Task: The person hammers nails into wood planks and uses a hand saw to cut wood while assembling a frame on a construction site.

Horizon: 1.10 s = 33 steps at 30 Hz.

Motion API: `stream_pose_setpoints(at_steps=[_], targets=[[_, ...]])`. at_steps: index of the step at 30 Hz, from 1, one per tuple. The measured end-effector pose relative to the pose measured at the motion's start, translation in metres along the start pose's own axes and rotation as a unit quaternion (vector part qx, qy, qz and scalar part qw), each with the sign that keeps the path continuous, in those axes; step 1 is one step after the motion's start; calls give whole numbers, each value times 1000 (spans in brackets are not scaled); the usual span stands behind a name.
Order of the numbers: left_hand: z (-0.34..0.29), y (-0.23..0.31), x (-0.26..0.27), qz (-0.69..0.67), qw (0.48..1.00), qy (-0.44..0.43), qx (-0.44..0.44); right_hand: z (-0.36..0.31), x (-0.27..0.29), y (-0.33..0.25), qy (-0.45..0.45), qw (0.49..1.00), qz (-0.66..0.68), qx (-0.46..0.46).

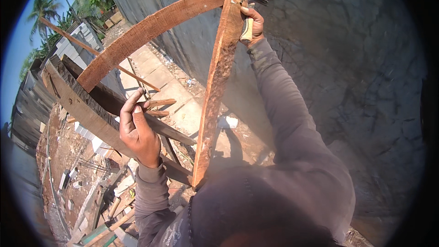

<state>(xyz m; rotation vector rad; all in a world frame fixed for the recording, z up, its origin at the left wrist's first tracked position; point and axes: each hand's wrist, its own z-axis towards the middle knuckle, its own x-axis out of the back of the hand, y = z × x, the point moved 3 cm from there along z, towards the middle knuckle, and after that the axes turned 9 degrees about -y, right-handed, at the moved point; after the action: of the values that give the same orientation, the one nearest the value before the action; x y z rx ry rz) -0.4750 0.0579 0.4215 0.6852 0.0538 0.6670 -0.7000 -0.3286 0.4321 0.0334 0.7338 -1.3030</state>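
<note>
Outdoors, under a clear blue sky with palm trees at the far left, we stand high up against a grey rendered wall whose surface is webbed with fine cracks. Below us lies reddish dirt strewn with rubble, stacked grey blocks and loose timber offcuts. Rough-sawn planks frame our view: a long reddish board runs crosswise along the top, its face coarse and fibrous, and an upright plank meets it near the wall, orange-brown, pitted and flaking along its edge where the wood looks rotted. A darker, weathered beam slants down at the left. Our right hand is raised to the joint where the upright plank meets the long board, fingers wrapped tightly around the pale wooden handle of a tool; its head is hidden behind the plank, so we cannot tell what kind it is. Our left hand rests against the dark beam, thumb and forefinger pinched together near a thin wooden strip, the other fingers curled in; whether something small sits in that pinch we cannot tell. Both arms wear grey, dusty long sleeves.
</note>
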Motion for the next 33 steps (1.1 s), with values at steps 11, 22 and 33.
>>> stream_pose_setpoints(at_steps=[11, 22, 33], targets=[[198, 36, -145, 23, 920, -370, -129, -1, -14, 8, -7, 999, 25, -25], [293, 9, -226, 183, 840, -429, -279, 3, -9, 13, 14, 999, 26, -38], [283, -16, -241, 126, 860, -453, -201, 2, -11, 6, 11, 999, 28, -45]])
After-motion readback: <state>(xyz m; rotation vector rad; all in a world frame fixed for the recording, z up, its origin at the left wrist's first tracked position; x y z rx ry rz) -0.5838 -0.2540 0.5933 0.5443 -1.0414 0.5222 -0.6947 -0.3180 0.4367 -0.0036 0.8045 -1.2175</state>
